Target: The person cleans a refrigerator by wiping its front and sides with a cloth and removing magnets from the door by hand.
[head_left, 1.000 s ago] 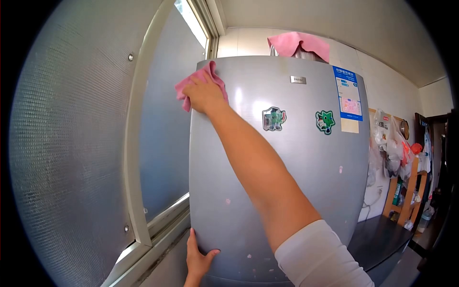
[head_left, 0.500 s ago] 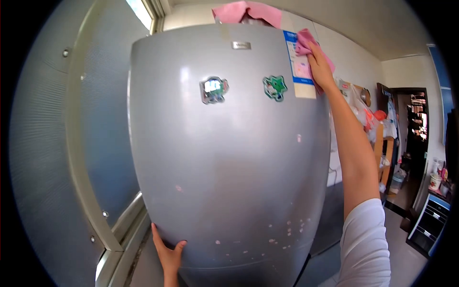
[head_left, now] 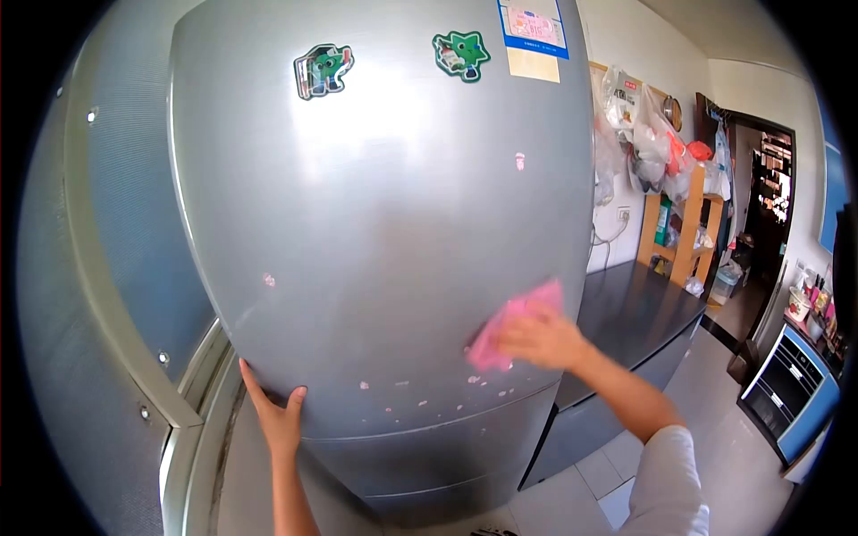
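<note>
A large silver fridge door (head_left: 384, 250) fills the middle of the view, with two green magnets and a blue-edged label (head_left: 534, 40) near its top. My right hand (head_left: 541, 338), slightly blurred, presses a pink cloth (head_left: 514, 326) flat on the lower right part of the door. Small pinkish spots (head_left: 474, 380) show just below the cloth. At the fridge's lower left edge rests my left hand (head_left: 277, 415), its thumb and forefinger spread and nothing held in it.
A window frame (head_left: 98, 295) runs close along the left. Right of the fridge are a dark low cabinet (head_left: 639, 308), a wooden rack (head_left: 684, 228) and hanging plastic bags (head_left: 652, 143). Farther right stand a doorway and a blue-edged cabinet (head_left: 804, 402).
My right hand and the pink cloth have gone from the upper left corner to the upper right edge, then down to the lower right. The view has tilted down; my left hand stays at the left edge.
</note>
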Tool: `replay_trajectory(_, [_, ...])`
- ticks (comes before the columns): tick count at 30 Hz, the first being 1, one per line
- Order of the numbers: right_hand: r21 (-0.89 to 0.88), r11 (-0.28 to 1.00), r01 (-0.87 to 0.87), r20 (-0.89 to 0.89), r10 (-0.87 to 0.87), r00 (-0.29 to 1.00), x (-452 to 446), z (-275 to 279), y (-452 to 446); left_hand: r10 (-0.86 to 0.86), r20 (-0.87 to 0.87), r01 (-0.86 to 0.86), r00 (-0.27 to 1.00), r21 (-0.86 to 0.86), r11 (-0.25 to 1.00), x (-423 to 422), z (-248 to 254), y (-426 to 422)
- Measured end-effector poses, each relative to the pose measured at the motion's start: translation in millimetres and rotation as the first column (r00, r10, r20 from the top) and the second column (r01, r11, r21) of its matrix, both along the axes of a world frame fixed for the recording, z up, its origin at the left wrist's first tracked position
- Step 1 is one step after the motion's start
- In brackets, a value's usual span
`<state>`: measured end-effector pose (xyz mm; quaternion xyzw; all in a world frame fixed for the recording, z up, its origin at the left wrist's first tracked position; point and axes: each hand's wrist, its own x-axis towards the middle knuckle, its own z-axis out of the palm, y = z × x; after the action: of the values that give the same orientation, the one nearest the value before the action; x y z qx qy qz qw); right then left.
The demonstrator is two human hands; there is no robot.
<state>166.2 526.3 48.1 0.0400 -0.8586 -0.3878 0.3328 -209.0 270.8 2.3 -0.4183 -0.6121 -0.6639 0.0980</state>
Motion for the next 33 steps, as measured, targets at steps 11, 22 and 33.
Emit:
replay_trajectory(11, [-0.187, 0.98, -0.06, -0.85, -0.131, 0.51, -110.6, 151.6, -24.3, -0.03, -0.066, 0.034, 0.997, 0.063, 0.997, -8.4, -6.8, 6.0])
replay_trajectory(22, [-0.381, 0.81, -0.446, -0.07, 0.456, 0.887, -197.5, 3.8, -91.4, -0.095, -0.048, 0.097, 0.994, 0.038, 0.995, -12.1, -1.5, -1.1])
replay_trajectory(33, [-0.238, 0.967, -0.09, -0.82, -0.151, 0.551, -54.8, 94.2, -14.6, -0.033, -0.036, 0.034, 0.999, 0.029, 0.999, -14.4, -7.5, 4.8])
